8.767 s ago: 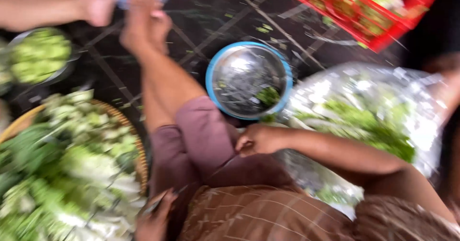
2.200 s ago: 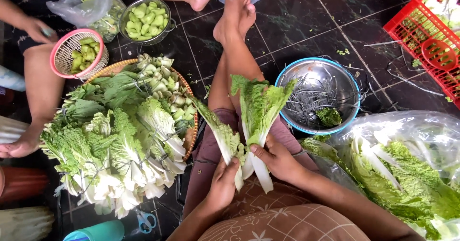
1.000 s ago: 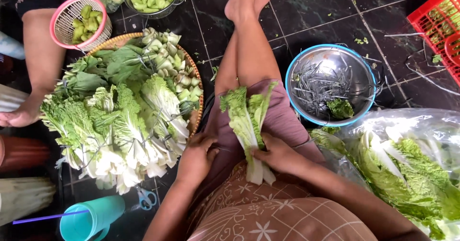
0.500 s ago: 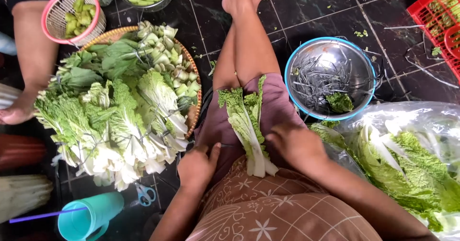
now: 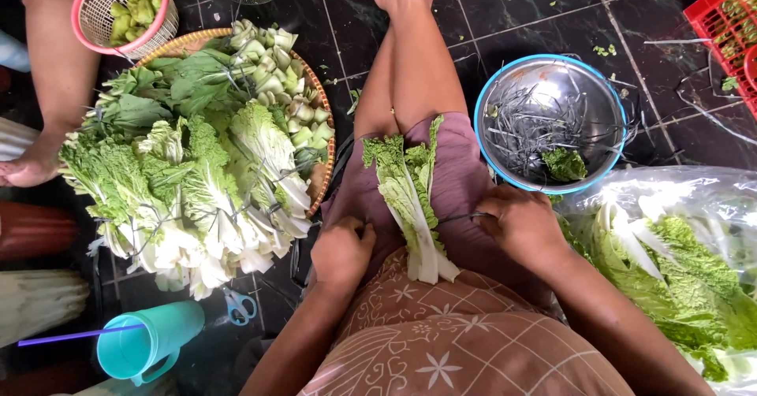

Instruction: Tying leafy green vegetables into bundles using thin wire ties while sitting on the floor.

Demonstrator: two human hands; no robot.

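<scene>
bunch of pale-stalked green cabbage leaves [image 5: 410,207] lies mid-frame across my lap so it stays put; left hand [image 5: 341,250] curled closed beside it; right hand [image 5: 520,221] pinching a thin dark tie strand [image 5: 461,218] running to the stalks.

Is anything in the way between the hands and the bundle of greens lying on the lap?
Nothing visible. The greens bundle lies on the lap between both hands; the left hand and right hand flank it closely, a thin dark tie stretched from the right hand to it.
</scene>
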